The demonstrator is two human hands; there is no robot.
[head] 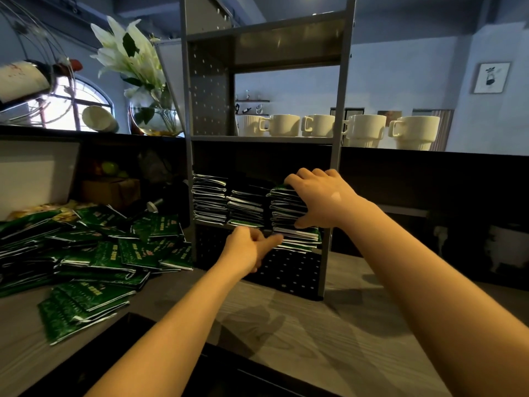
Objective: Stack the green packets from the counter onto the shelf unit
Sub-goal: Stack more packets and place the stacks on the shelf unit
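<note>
A grey metal shelf unit (337, 144) stands on the counter. Its lower shelf holds three stacks of green packets: a left stack (209, 197), a middle stack (246, 207) and a right stack (287, 207). My right hand (317, 196) grips the right stack, fingers over its top and thumb under its lower part. My left hand (247, 247) is below, its fingers curled and its thumb pressing the bottom packets of that stack. A loose pile of green packets (94, 250) lies on the counter at the left.
White mugs (363, 130) line the ledge behind the shelf unit. A glass vase with white lilies (154, 116) stands at the back left. A brown box (111, 190) sits behind the pile. The wooden counter (300, 325) stretches in front.
</note>
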